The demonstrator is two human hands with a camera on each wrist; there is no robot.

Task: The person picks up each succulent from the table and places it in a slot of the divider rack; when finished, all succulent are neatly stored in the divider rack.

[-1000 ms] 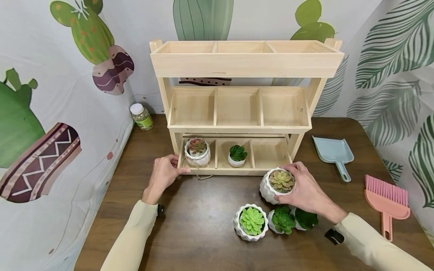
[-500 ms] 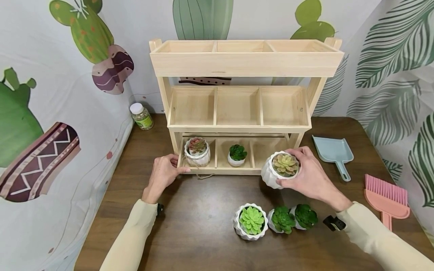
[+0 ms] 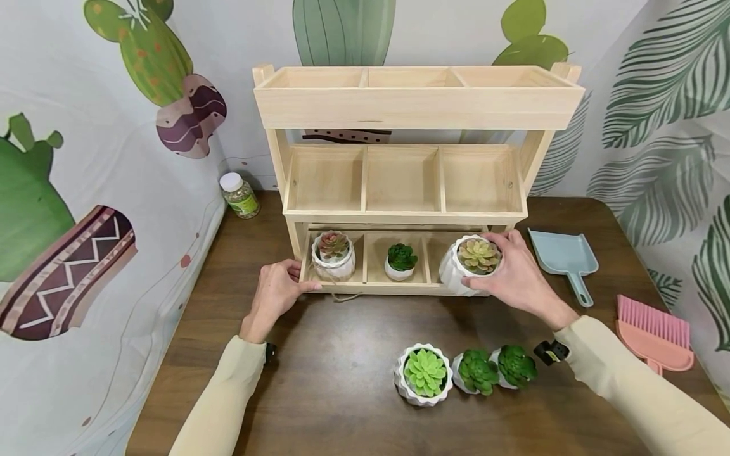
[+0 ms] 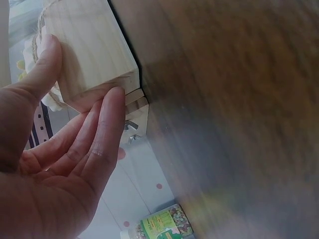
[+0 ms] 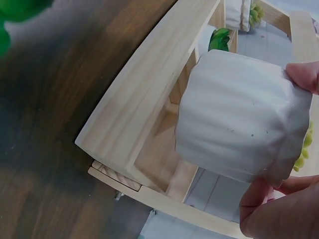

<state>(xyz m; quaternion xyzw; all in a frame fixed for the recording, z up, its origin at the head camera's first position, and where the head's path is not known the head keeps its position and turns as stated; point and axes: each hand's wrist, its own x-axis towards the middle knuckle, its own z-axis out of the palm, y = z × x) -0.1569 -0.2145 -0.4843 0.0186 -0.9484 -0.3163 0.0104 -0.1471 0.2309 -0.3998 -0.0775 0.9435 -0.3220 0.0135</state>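
Note:
My right hand [image 3: 516, 272] grips the rim of a white ribbed pot [image 5: 239, 117] holding a yellow-green succulent [image 3: 478, 255]. In the right wrist view the pot hangs tilted above the bottom tier's right compartment [image 5: 157, 144]. My left hand [image 3: 275, 292] holds the left end of the wooden shelf's bottom tier [image 4: 99, 50], thumb on the front board and fingers curled at the side. A reddish succulent in a white pot [image 3: 334, 259] stands in the left compartment. The middle compartment holds a small dark green plant in a white pot [image 3: 400, 263].
A light green succulent [image 3: 424, 375] and two dark green potted plants [image 3: 478, 372] stand on the table in front. To the right lie a blue dustpan [image 3: 564, 256] and a pink brush [image 3: 654, 332]. A white-capped jar [image 3: 241, 196] stands back left.
My right hand has carried the white pot with the yellow-green succulent away from the front plants, up and over the bottom tier's right compartment. The left hand has stayed in place.

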